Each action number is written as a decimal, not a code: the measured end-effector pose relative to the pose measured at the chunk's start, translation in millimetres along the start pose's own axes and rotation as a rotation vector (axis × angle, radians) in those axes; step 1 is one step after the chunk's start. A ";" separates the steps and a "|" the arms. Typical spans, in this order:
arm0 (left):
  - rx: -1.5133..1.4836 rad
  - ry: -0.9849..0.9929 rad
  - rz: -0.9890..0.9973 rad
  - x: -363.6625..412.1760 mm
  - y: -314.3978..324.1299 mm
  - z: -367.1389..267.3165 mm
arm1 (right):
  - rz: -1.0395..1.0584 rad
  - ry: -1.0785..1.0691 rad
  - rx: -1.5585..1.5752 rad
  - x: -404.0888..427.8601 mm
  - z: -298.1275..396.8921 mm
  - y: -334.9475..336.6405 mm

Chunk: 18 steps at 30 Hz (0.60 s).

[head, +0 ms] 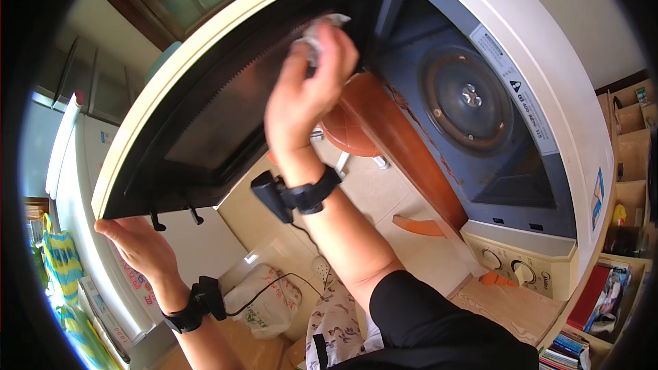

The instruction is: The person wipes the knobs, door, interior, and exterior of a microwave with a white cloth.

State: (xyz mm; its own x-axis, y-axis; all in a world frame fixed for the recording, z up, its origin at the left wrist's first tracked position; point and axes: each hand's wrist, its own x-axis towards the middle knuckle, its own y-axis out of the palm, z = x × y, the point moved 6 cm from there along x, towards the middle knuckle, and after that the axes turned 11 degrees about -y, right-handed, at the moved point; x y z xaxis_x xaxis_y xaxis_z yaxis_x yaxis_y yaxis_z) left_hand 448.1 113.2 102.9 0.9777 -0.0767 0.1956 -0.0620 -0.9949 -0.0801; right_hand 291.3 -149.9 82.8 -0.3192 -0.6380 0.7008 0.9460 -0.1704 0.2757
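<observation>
A white Midea microwave oven (545,61) stands with its door (221,113) swung wide. My right hand (313,82), blurred, presses a crumpled white cloth or tissue (336,20) to the dark inner face of the door, near the hinge side. At the free edge of the door my left hand (141,246) grips the corner, thumb on the pale rim, close to two black latch hooks (177,217). Inside the cavity lies a round glass turntable (468,100). Brown rust marks run along the cavity's front lip. Two dials (522,270) sit on the control panel.
Beyond the door are a brown round stool (354,133) and the tiled floor (380,185). A white plastic bag (267,300) lies low near my legs. Wooden shelves (637,154) with books and small items flank the microwave. On the left stand a white appliance (77,174) and a striped bag (64,257).
</observation>
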 end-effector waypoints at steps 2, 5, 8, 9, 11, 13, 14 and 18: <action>0.063 0.006 -0.010 3.9 -9.3 -10.0 | 0.081 -0.079 0.046 -18.3 34.9 12.6; 0.133 -0.031 -0.007 3.1 -4.4 4.6 | 0.297 -0.350 0.121 -56.5 58.6 8.5; 0.002 -0.060 -0.027 2.4 0.4 -1.6 | 0.495 -0.527 0.251 -86.5 55.0 2.8; -0.038 -0.041 -0.020 4.9 -2.1 -2.7 | 0.513 -0.589 0.254 -81.3 46.8 -0.6; -0.035 -0.040 0.032 5.1 -6.4 -6.0 | 0.424 -0.244 0.143 -59.6 -4.1 -8.4; -0.211 -0.256 -0.019 6.3 -12.1 17.8 | 0.174 -0.207 -0.200 -12.0 -23.3 -30.2; -0.158 -0.171 0.015 1.9 -8.9 16.4 | 0.109 -0.053 -0.105 -2.0 -26.2 -31.9; -0.160 0.094 0.256 -15.1 15.0 -11.2 | 0.115 0.013 -0.005 -33.6 47.3 -0.8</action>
State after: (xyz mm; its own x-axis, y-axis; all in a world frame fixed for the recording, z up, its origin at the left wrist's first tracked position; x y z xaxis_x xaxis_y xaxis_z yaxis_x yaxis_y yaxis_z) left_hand 430.1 98.7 109.7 0.9038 -0.3242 0.2793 -0.3417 -0.9397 0.0150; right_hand 298.5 -92.9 90.2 -0.2077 -0.6633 0.7189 0.9766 -0.0993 0.1905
